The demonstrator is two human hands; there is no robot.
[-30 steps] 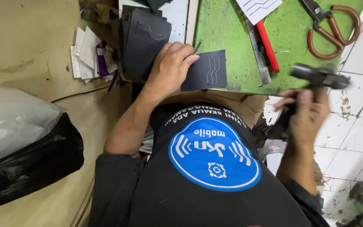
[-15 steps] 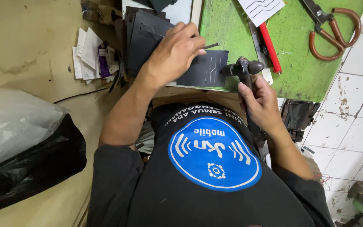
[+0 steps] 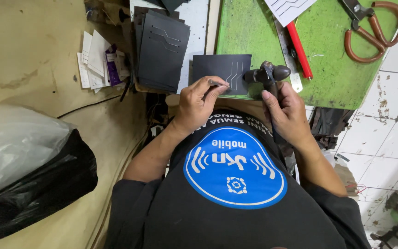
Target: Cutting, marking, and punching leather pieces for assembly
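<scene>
Seen from above, a person in a black shirt with a round blue emblem sits at the near edge of a green cutting mat [image 3: 254, 32] in the upper middle of the frame.

The left hand [image 3: 199, 103], at centre, has its fingers curled narrowly, pinching a thin pointed tool whose tip rests at the lower edge of a small dark rectangular piece [image 3: 222, 71]. That piece lies flat across the mat's left edge, marked with a few pale lines. The right hand [image 3: 289, 113], just right of centre, is wrapped around the handle of a small hammer [image 3: 268, 74]; its dark head sits touching the dark piece's right side.

There are few containers. At lower left a black plastic bag [image 3: 38, 193] slumps on the floor with a clear plastic bag [image 3: 14, 143] lying on top of it; what either holds cannot be told.

Left of the mat, a stack of dark cut panels [image 3: 162, 48] rests on a pale board. Further left, loose white papers and a purple packet [image 3: 97, 62] lie on the tan floor. On the mat, upper right, lie a red-handled tool [image 3: 299, 48] beside a metal ruler [image 3: 285, 50], large scissors with brown handles [image 3: 374, 27], and a white paper template [image 3: 289, 7] at the top edge.

The right side shows stained white floor tiles [image 3: 392, 106].
</scene>
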